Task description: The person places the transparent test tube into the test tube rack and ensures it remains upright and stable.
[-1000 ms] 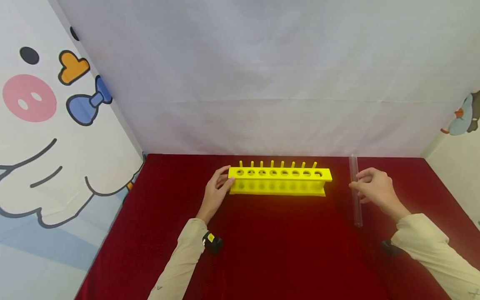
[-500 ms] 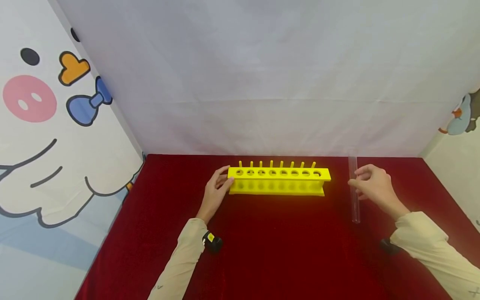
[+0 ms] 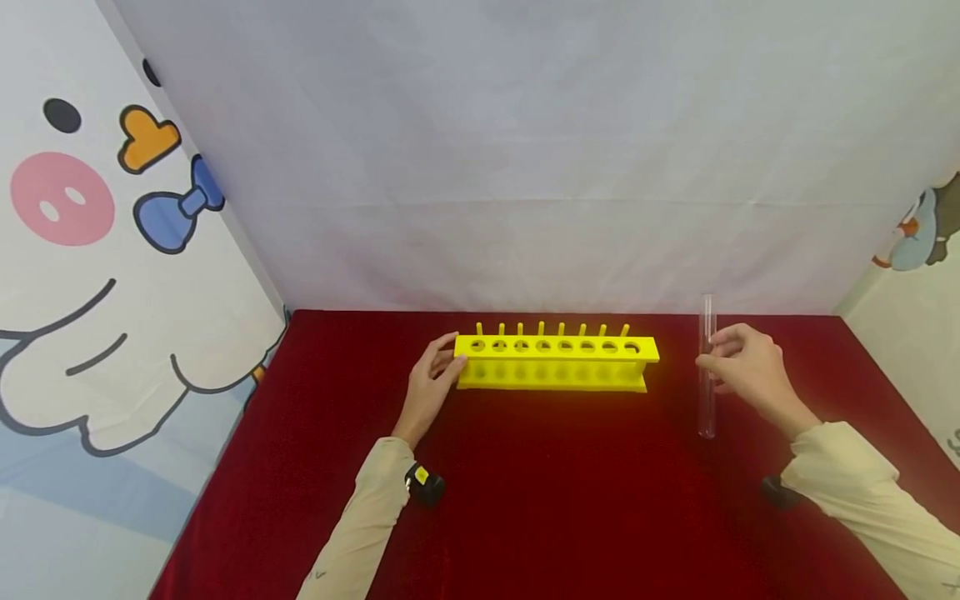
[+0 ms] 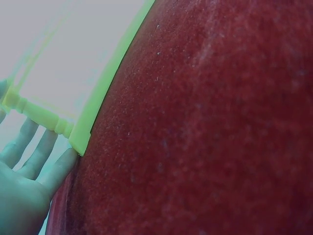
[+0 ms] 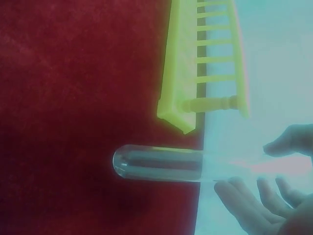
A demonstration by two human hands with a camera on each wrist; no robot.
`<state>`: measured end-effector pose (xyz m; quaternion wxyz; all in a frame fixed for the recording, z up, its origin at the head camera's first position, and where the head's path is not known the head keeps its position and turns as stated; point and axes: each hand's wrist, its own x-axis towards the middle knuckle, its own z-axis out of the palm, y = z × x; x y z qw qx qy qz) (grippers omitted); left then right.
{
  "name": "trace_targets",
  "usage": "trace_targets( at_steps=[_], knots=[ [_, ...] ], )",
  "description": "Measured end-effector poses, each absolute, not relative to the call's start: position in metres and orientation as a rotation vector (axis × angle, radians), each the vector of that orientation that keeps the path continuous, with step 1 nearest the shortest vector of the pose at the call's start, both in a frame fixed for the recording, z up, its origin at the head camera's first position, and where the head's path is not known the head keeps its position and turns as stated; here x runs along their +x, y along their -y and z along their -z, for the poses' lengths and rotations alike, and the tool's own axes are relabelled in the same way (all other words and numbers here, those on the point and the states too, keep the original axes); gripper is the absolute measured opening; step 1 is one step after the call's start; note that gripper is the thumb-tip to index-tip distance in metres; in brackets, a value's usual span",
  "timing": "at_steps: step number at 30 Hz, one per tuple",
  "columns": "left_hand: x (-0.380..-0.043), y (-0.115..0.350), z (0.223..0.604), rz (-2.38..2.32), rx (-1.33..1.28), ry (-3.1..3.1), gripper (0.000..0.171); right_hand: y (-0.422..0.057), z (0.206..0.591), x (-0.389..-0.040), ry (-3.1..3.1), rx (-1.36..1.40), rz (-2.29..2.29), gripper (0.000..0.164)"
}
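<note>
A yellow test tube rack (image 3: 555,357) stands on the red cloth, with one row of holes in its top plate and a row of pegs behind. My left hand (image 3: 433,379) grips the rack's left end, its thumb at the front corner of the top plate. In the left wrist view, the fingers of that hand (image 4: 24,186) lie along the end post. To the right of the rack, my right hand (image 3: 750,375) pinches a clear glass test tube (image 3: 707,408) around its middle. The tube hangs nearly upright, rounded bottom (image 5: 122,162) down, apart from the rack.
A red cloth (image 3: 562,500) covers the table. Behind it hangs a pale curtain (image 3: 525,167), and a printed cartoon panel (image 3: 150,333) closes off the left side. Dark wrist cameras (image 3: 426,485) sit under both sleeves.
The test tube has swung more upright, its lower end moving slightly left and up in the head view. My left hand keeps its hold on the rack's end.
</note>
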<state>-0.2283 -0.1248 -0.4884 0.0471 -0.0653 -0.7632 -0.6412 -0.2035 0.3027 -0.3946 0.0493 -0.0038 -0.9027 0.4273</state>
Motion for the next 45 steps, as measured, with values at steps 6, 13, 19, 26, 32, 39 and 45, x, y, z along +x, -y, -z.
trace_targets(
  at_steps=[6, 13, 19, 26, 32, 39, 45],
  knots=[
    [-0.227, 0.128, 0.496, 1.945, -0.232, 2.304, 0.053, -0.296, 0.388, -0.189, 2.732, -0.006, -1.275, 0.035],
    [-0.219, 0.131, 0.488, 1.979, -0.248, 2.315, 0.048, -0.289, 0.381, -0.173, 2.723, -0.007, -1.239, 0.035],
    [-0.205, 0.130, 0.465, 1.998, -0.286, 2.322, 0.046, -0.287, 0.377, -0.168, 2.708, 0.004, -1.207, 0.034],
    [-0.215, 0.131, 0.485, 1.971, -0.249, 2.319, 0.046, -0.285, 0.371, -0.166, 2.706, 0.006, -1.200, 0.035],
    [-0.219, 0.131, 0.494, 1.968, -0.248, 2.299, 0.045, -0.284, 0.368, -0.167, 2.690, 0.016, -1.199, 0.034],
    [-0.219, 0.131, 0.494, 1.966, -0.237, 2.306, 0.044, -0.283, 0.365, -0.167, 2.665, 0.028, -1.228, 0.033],
    [-0.218, 0.130, 0.494, 1.955, -0.244, 2.298, 0.044, -0.281, 0.362, -0.168, 2.659, 0.031, -1.226, 0.032]
  ],
)
